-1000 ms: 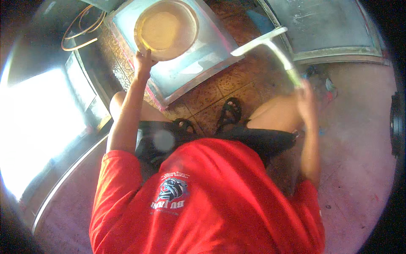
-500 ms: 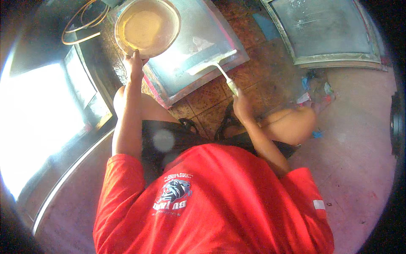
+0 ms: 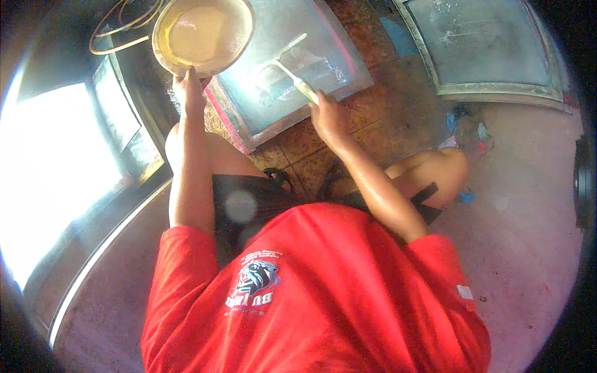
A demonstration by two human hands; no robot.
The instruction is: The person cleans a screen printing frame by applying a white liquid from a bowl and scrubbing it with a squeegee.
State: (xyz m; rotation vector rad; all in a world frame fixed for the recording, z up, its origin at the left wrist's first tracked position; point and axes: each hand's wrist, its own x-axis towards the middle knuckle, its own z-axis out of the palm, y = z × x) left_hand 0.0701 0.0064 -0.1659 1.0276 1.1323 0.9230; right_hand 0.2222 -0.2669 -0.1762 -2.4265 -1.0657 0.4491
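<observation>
My left hand [image 3: 191, 90] grips the near rim of a round, shallow basin [image 3: 165, 45], tan and yellowish inside, tilted so that its inside faces me. It is held above the left part of a framed, pale grey-blue screen panel [image 3: 264, 115] with pinkish edges. My right hand [image 3: 328, 117] is closed round the pale green handle of a T-shaped squeegee [image 3: 306, 91]. The squeegee's white bar is over the middle of the panel; whether it touches the surface I cannot tell. Whitish wet streaks show near the panel's right side.
Another framed screen panel [image 3: 491, 53] lies at the far right. Brown tiles [image 3: 360, 112] surround the near panel, with small blue and white scraps [image 3: 451, 121] to the right. A coiled hose [image 3: 118, 46] is at the far left, beside a bright, glaring surface [image 3: 59, 161].
My right hand and the squeegee have moved left and farther from me across the panel. Streaks now show near the panel's right side. The basin has shifted slightly left and away.
</observation>
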